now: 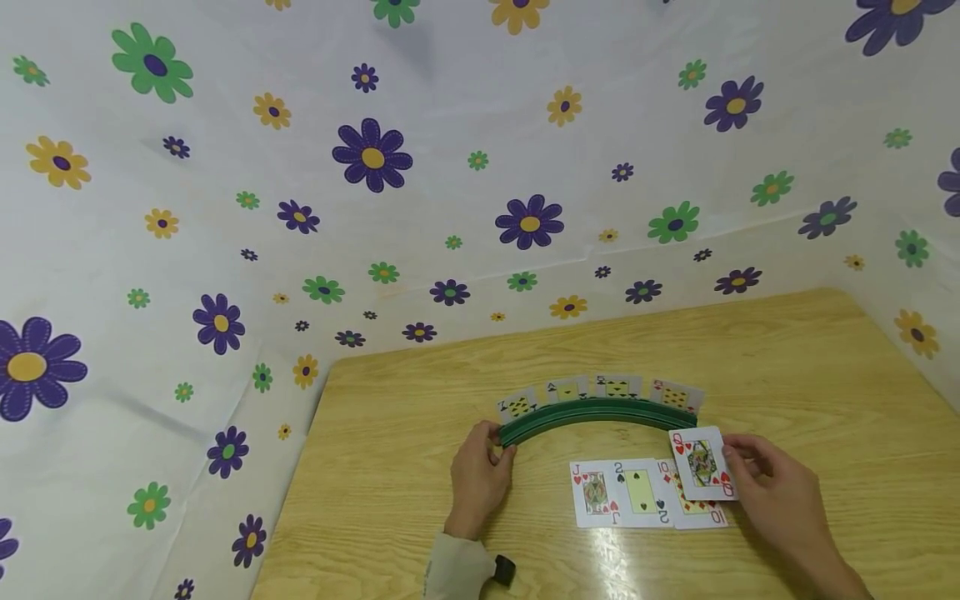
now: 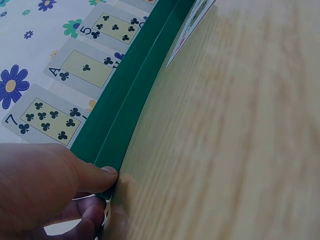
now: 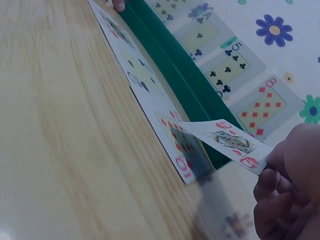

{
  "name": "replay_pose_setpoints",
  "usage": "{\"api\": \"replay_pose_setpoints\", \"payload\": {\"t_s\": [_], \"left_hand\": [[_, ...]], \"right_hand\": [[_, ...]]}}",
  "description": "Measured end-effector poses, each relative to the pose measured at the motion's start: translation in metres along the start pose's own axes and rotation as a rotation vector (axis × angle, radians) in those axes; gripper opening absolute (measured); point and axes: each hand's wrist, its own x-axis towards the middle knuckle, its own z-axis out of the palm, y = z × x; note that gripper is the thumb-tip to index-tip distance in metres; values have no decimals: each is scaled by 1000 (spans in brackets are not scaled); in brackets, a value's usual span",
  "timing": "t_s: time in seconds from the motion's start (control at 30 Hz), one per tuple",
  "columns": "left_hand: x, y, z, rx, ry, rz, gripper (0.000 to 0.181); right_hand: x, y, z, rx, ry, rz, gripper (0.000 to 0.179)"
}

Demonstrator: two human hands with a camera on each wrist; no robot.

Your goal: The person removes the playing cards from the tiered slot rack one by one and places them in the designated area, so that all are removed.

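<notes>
A green curved playing card holder [image 1: 600, 408] stands on the table, bowed away from me. My left hand [image 1: 480, 475] grips its left end, thumb [image 2: 102, 177] on the front face and fingers behind. Upright in its slot are the seven of clubs [image 2: 50, 117], ace of clubs [image 2: 82, 70], five of clubs [image 2: 114, 27] and eight of diamonds [image 3: 262, 107]. Between thumb and fingers my right hand [image 1: 780, 492] pinches the queen of hearts [image 1: 701, 462] by its right edge. That card is tilted above the ten of diamonds [image 1: 701, 518], partly covering it in the head view.
In front of the holder, the jack of hearts [image 1: 595, 496] and two of spades [image 1: 641, 493] lie face up in a row with the ten. The wooden table [image 1: 397, 433] meets a flower-patterned cloth [image 1: 450, 208] at the back and sides.
</notes>
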Motion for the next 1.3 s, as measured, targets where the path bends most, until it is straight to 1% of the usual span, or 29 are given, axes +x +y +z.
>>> {"api": "replay_pose_setpoints", "payload": {"t_s": [0.27,0.4,0.5,0.73,1.07,1.13,1.3], "left_hand": [[-1,0,1,-10,1,0,25],[-1,-1,1,-9,4,3,26],[0,-1,1,-4,4,3,26],[0,0,0,1,2,2,26],[0,0,2,1,-10,-14,26],[1,0,2,1,-7,-11,26],[0,-2,2,-3,3,7,26]], "right_hand": [[2,19,-20,-92,-62,50,22],[3,24,-27,-126,-92,62,25],[4,26,-30,-131,-108,74,27],[3,30,-34,-148,-135,89,30],[4,29,-36,-178,-175,144,33],[5,27,-36,-180,-183,160,35],[5,26,-37,-168,-187,169,35]]}}
